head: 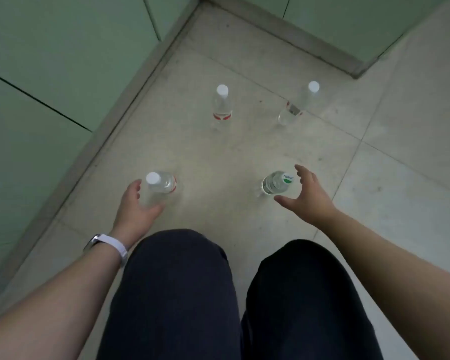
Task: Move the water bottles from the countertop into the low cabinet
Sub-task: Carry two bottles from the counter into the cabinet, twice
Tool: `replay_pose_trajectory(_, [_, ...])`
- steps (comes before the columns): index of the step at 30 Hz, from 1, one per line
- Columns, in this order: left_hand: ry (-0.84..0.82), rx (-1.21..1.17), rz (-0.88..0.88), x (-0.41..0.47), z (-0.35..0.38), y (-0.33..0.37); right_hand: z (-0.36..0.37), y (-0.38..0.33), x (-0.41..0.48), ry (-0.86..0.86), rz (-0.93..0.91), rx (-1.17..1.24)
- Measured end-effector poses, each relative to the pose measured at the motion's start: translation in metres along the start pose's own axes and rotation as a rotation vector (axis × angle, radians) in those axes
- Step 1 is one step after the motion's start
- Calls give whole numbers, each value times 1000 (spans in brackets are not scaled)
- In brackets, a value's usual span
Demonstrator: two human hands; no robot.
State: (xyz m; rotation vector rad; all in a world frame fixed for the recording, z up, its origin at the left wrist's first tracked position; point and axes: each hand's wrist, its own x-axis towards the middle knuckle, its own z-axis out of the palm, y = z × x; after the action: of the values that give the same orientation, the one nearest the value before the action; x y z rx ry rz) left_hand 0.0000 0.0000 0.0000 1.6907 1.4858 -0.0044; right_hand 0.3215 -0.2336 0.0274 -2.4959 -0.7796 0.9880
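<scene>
Several clear water bottles stand upright on a pale tiled floor (244, 152). My left hand (135, 206) is wrapped around the lower part of a near-left bottle (161, 185) with a white cap and a red label. My right hand (309, 196) is open, its fingers spread just right of a near-right bottle (276, 184) with a green and white label; I cannot tell if it touches. Further off stand a white-capped bottle (222, 107) with a red label and another white-capped bottle (298, 105) to its right.
Green panels (50, 74) with a grey plinth (109, 131) run along the left, and more green panels (348, 19) close the far corner. My knees in dark trousers (179, 294) fill the bottom. A white wristband (112, 245) is on my left wrist.
</scene>
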Motion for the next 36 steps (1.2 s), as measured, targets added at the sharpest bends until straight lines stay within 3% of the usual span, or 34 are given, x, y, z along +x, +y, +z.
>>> replay_pose_trajectory(9, [66,-183,38,36,41,-9,36,37,48,-66,-3,-7])
replay_pose_trajectory(24, [82,-96,14,52,40,1,36,32,60,-53,30,-40])
replay_pose_trajectory(30, [80,-106,18,26,19,29,20,1,27,-4,54,89])
replay_pose_trajectory(36, [70,-148,21,-43,-43,96,-46,-69,-39,-36,29,128])
